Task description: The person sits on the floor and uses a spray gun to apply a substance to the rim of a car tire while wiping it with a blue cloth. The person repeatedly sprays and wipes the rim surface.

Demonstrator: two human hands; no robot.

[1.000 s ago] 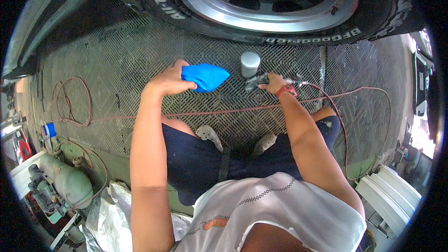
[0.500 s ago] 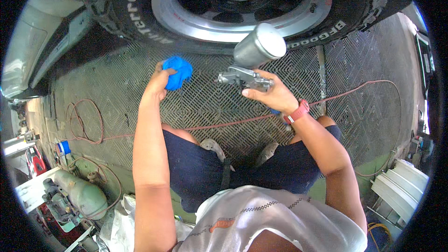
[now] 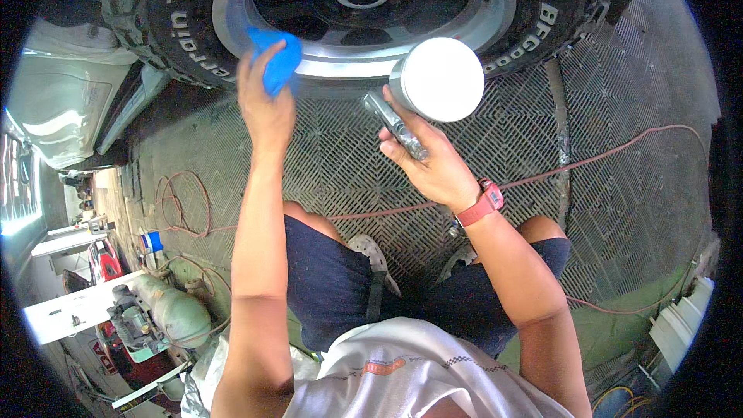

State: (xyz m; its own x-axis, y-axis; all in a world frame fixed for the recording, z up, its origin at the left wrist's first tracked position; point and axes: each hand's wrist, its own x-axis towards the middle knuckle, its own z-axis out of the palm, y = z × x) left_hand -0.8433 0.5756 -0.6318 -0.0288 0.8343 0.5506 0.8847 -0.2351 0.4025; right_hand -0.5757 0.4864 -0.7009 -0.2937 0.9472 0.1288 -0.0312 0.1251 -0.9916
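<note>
My left hand point(image 3: 263, 104) is closed on a bright blue cloth point(image 3: 280, 60), held up at the lower left of the wheel rim point(image 3: 340, 66); the hand is slightly blurred, and I cannot tell whether the cloth touches the metal. In my right hand point(image 3: 433, 156) is a silver spray gun point(image 3: 396, 125), gripped by its handle, with the nozzle end toward the wheel. On top of the gun sits a paint cup with a round white lid point(image 3: 443, 79), now facing me. The handle and trigger are mostly hidden by my fingers.
A large black tyre point(image 3: 182, 27) rises ahead, and a pale car body panel point(image 3: 70, 101) is at left. A reddish hose point(image 3: 619, 145) crosses the patterned floor mat point(image 3: 503, 128) before my knees. A green air compressor point(image 3: 174, 310) stands lower left; white ribbed panels point(image 3: 681, 325) lie right.
My left hand has carried the blue cloth forward to the wheel rim. The spray gun has turned and tilted in my right hand, so its cup lid faces me more fully.
</note>
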